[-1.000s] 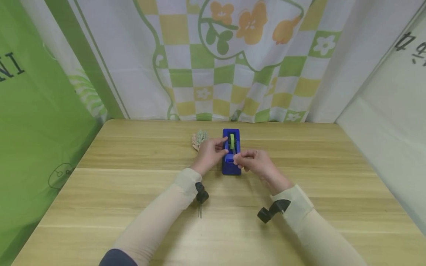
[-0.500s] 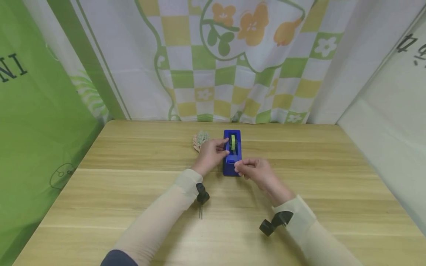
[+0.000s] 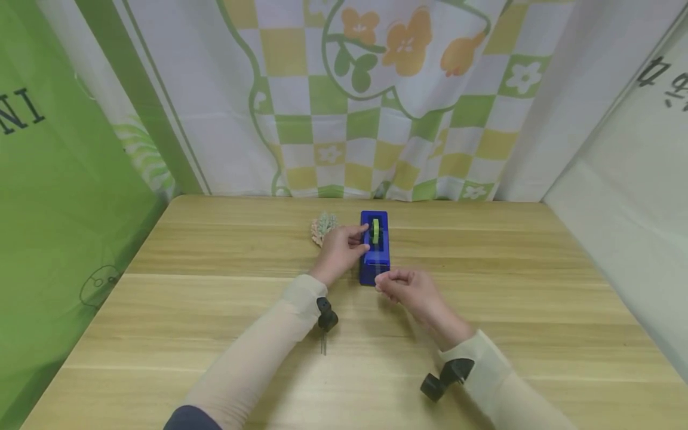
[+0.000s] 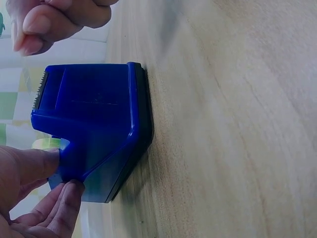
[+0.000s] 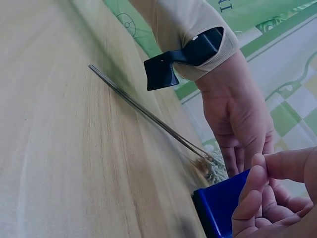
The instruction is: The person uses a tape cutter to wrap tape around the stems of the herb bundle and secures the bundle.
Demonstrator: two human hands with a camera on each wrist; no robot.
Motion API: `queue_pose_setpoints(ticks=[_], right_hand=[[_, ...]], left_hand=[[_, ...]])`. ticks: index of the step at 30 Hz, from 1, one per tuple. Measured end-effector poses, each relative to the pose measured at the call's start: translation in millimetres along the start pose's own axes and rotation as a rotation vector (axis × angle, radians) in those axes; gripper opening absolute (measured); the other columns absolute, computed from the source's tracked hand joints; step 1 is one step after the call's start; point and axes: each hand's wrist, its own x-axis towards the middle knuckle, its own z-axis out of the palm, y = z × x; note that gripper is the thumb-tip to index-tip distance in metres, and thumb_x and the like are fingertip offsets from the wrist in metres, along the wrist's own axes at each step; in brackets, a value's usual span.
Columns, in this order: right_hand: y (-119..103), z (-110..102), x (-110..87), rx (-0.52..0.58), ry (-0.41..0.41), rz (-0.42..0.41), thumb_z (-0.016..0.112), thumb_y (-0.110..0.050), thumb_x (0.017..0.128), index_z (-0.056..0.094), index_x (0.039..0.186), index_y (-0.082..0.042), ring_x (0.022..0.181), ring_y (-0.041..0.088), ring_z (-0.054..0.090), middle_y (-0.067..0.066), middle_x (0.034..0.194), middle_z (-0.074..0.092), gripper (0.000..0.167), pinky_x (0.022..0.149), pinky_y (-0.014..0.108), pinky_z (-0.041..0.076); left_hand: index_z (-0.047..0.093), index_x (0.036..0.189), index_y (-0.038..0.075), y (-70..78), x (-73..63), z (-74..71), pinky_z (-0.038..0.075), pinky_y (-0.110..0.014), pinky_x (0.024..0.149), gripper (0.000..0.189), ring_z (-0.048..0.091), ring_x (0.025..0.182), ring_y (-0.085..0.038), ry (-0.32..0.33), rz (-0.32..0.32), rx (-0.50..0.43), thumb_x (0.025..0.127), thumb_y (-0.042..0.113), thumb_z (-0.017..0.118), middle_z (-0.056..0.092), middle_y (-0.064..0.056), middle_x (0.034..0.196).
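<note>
A blue tape dispenser (image 3: 368, 276) stands on the table with a green-cored roll of tape (image 3: 375, 232) in it. My left hand (image 3: 340, 249) steadies its left side, thumb and fingertips gripping the body (image 4: 99, 106) near the roll in the left wrist view. Just in front of the dispenser, my right hand (image 3: 412, 294) pinches the end of a clear strip of tape between thumb and forefinger. That strip runs back over the serrated cutter (image 4: 40, 90) and is barely visible. The right fingertips are apart from the dispenser.
Left of the dispenser, partly behind my left hand, lies a crocheted-looking flower bunch (image 3: 323, 226). Its long thin stems (image 5: 143, 114) stretch toward the table's front. A checked curtain (image 3: 360, 119) hangs at the wooden table's (image 3: 242, 257) back edge.
My right hand has drawn back toward me and slightly down, pulling the tape from beside the roll out past the cutter. The left hand has stayed on the dispenser.
</note>
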Motion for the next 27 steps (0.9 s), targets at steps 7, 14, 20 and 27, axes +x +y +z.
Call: queue_pose_setpoints(ticks=[7,14,20,27], right_hand=[[1,-2,-6.1,0.018,0.007,0.025,0.064,-0.013,0.103,0.068,0.117,0.012,0.081,0.007,0.065,-0.007,0.088,0.075,0.029,0.075,0.02,0.056],[2,1,-11.6,0.04,0.006,0.04,0.065,-0.013,0.103,0.07,0.112,0.009,0.08,0.007,0.064,-0.009,0.084,0.073,0.025,0.074,0.02,0.055],[2,5,-18.3,0.055,0.014,0.058,0.065,-0.011,0.103,0.069,0.112,0.011,0.079,0.007,0.064,-0.007,0.085,0.074,0.024,0.073,0.02,0.055],[4,5,-23.9,0.067,0.013,0.069,0.065,-0.012,0.103,0.068,0.112,0.01,0.079,0.008,0.062,-0.005,0.087,0.074,0.024,0.075,0.021,0.056]], left_hand=[[0.062,0.144,0.008,-0.6,-0.7,0.3,0.06,-0.039,0.101,0.047,0.072,0.116,-0.032,-0.003,-0.003,-0.004,0.098,0.007,0.072,0.072,-0.019,0.13],[0.062,0.144,0.008,-0.1,-0.3,-0.5,0.06,-0.038,0.1,0.047,0.072,0.116,-0.031,0.0,0.003,-0.009,0.098,0.006,0.072,0.072,-0.019,0.128],[0.062,0.144,0.008,-1.4,0.4,0.7,0.06,-0.038,0.101,0.047,0.072,0.117,-0.031,-0.001,-0.007,-0.006,0.098,0.007,0.072,0.072,-0.019,0.128],[0.062,0.144,0.008,0.0,0.7,-0.3,0.06,-0.038,0.102,0.047,0.072,0.117,-0.031,0.001,-0.002,-0.004,0.098,0.007,0.072,0.072,-0.019,0.129]])
